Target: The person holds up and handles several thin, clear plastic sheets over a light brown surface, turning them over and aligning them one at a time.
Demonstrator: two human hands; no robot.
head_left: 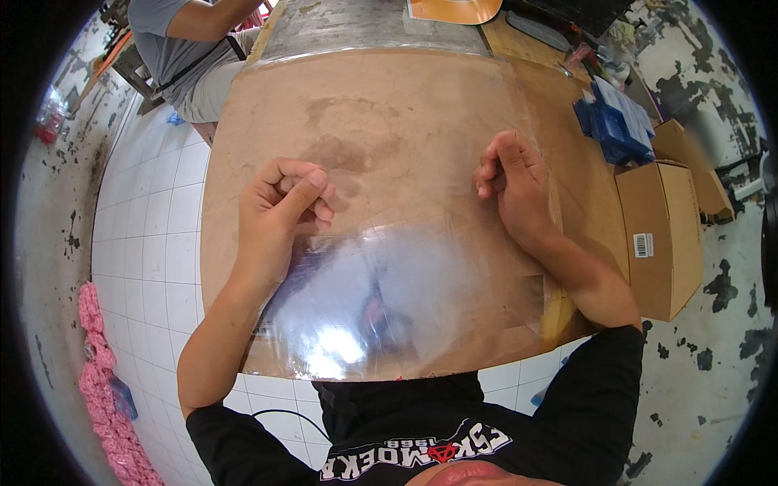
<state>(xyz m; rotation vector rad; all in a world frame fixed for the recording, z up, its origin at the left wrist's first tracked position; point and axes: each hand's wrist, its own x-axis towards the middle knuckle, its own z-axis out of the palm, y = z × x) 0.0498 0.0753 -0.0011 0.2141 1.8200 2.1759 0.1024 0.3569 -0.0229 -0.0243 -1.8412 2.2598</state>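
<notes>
My left hand is held over the left part of the brown table, its fingers curled in and the thumb laid against them. No object shows in it. Across from it, my right hand hovers near the right part of the table. Its fingers are bent inward with the thumb along them, and nothing is seen between them. The hands are well apart. A clear plastic cover lies on the table between my forearms, reflecting bright light near the front edge.
Blue and white packs sit at the right back, beside an open cardboard box. An orange sheet lies at the far end. Another person sits at the far left. A pink bundle hangs at the lower left.
</notes>
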